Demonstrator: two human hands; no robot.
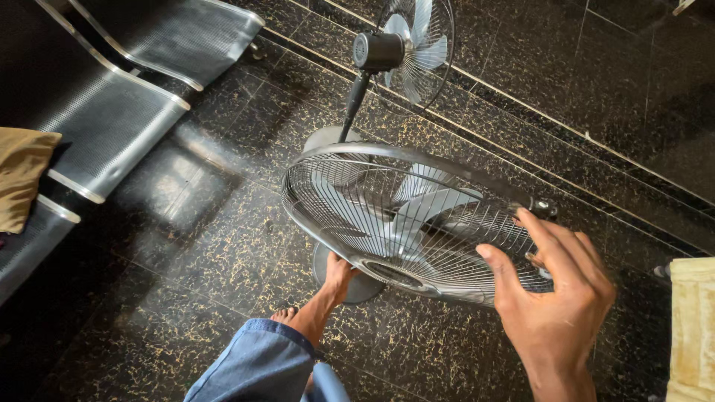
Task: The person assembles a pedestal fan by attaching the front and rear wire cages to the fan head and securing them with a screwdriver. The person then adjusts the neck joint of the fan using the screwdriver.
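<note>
A pedestal fan with a wire grille (pixel 372 216) and pale blades is tilted face-up in front of me, above its round grey base (pixel 369 286). My right hand (pixel 555 298) grips the grille's right rim, thumb over the front wires and fingers near a small black clip (pixel 544 206). My left hand (pixel 339 274) reaches up from below and holds the grille's lower edge; its fingertips are hidden behind the wires. My knee in blue denim (pixel 257 368) and my toes (pixel 285 314) show beneath it.
A second pedestal fan (pixel 406 45) stands behind on a round base (pixel 328 138). Perforated metal bench seats (pixel 104 112) line the left, with a tan cushion (pixel 22 179) on one. A pale yellow cloth (pixel 693 327) lies at the right edge. The floor is dark speckled tile.
</note>
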